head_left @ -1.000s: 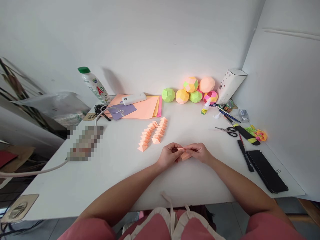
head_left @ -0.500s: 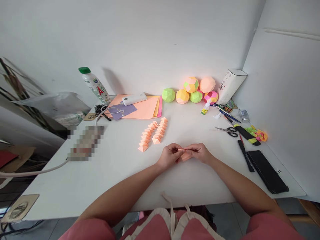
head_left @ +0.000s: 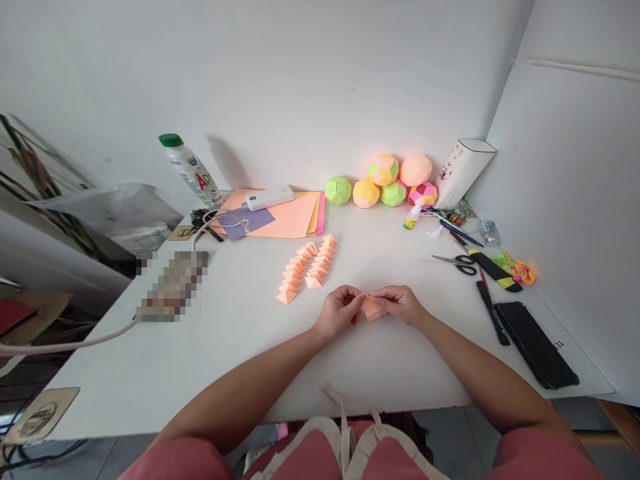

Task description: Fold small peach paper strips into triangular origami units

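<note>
Between my hands is a small folded piece of peach paper (head_left: 373,309), just above the white table. My left hand (head_left: 341,310) pinches its left side, thumb uppermost. On the other side, my right hand (head_left: 401,303) grips the upper right part with thumb and fingers. The fingers hide the paper's side edges. To the left of my left hand lie two rows of folded peach paper pieces, a longer row (head_left: 295,272) and a shorter row (head_left: 321,262), each piece overlapping its neighbour.
Faceted paper balls (head_left: 366,193) are stacked against the wall. A glue bottle (head_left: 413,217), scissors (head_left: 463,261), a utility knife (head_left: 495,269) and a black phone (head_left: 537,345) lie to the right. Coloured paper sheets (head_left: 293,217), a power bank (head_left: 270,197) and a white bottle (head_left: 193,173) are at back left.
My thumbs have shifted slightly on the paper, and more of its flat peach face shows between them. The other things on the table stay where they were.
</note>
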A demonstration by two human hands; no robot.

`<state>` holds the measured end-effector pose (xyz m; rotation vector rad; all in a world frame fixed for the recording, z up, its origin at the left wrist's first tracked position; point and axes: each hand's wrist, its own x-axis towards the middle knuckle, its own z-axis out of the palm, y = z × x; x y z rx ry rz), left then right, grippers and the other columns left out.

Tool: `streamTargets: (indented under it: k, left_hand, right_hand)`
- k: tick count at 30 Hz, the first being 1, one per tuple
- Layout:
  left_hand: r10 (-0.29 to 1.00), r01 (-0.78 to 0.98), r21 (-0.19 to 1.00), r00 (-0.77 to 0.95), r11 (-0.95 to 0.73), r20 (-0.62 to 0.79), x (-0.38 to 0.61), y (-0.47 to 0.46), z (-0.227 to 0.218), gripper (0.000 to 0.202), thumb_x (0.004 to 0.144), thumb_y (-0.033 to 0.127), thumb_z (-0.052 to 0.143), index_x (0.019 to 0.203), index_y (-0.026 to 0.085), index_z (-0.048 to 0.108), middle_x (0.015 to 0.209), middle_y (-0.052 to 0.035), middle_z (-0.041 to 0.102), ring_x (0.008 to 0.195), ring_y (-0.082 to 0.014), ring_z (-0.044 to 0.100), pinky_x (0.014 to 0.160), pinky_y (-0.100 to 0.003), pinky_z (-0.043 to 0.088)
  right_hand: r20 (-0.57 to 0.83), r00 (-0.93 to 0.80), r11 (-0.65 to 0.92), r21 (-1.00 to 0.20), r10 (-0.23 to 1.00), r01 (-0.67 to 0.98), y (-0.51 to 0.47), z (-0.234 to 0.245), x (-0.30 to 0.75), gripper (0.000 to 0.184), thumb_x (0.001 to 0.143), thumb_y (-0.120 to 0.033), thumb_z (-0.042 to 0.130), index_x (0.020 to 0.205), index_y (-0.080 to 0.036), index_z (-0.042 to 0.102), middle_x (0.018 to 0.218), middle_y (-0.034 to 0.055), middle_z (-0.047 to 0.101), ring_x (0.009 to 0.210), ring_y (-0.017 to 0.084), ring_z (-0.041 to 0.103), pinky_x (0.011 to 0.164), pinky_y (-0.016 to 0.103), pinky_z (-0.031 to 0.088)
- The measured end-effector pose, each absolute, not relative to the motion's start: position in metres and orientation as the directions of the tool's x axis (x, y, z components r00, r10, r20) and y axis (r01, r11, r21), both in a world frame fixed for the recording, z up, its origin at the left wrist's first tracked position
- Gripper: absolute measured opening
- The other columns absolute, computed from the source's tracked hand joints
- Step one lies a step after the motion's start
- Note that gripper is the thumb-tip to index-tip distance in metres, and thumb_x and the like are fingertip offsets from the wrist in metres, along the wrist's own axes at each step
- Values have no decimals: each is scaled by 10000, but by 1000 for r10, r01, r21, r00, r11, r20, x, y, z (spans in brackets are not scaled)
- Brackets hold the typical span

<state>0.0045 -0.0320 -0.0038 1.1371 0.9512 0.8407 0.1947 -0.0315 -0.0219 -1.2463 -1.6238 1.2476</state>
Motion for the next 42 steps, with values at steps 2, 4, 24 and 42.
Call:
streamTargets:
  k: [2, 4, 24, 42]
  left_hand:
    - [921, -85, 972, 347, 218, -176, 4, -31, -6, 322, 765, 472, 567, 744, 166, 467, 419, 53, 496, 363, -66, 422, 397, -183, 332]
    - [932, -126, 966, 316, 225, -176, 4, -30, -7, 324, 768, 477, 561, 758, 176, 440, 426, 56, 500, 362, -70, 423, 395, -186, 337]
    - [885, 17, 972, 410, 235, -222, 7, -34, -4, 212, 706, 352, 616, 703, 171, 506, 482, 51, 506, 404, -74, 470, 388, -176, 316]
    - [930, -113, 954, 279, 278, -238, 5, -32, -5, 125, 688, 251, 568, 673, 175, 470, 412, 58, 493, 353, -69, 415, 386, -193, 343]
  right_hand:
    - [-11, -249, 53, -967, 968, 251, -31, -23, 195, 255, 752, -375, 625, 891, -181, 715, 868, 66, 696, 795, 187, 630, 686, 310, 506]
    - [-24, -231, 32, -972, 973, 234, -30, -24, 196, 260, 745, -379, 631, 890, -179, 713, 855, 65, 694, 774, 185, 629, 664, 306, 510]
    - [-83, -341, -4, -974, 936, 226, -37, -12, 189, 257, 742, -398, 637, 818, -154, 663, 774, 54, 684, 706, 162, 620, 617, 272, 477]
    - [-105, -285, -41, -974, 953, 223, -33, -18, 193, 240, 741, -387, 637, 800, -155, 654, 716, 33, 644, 638, 131, 568, 592, 261, 453]
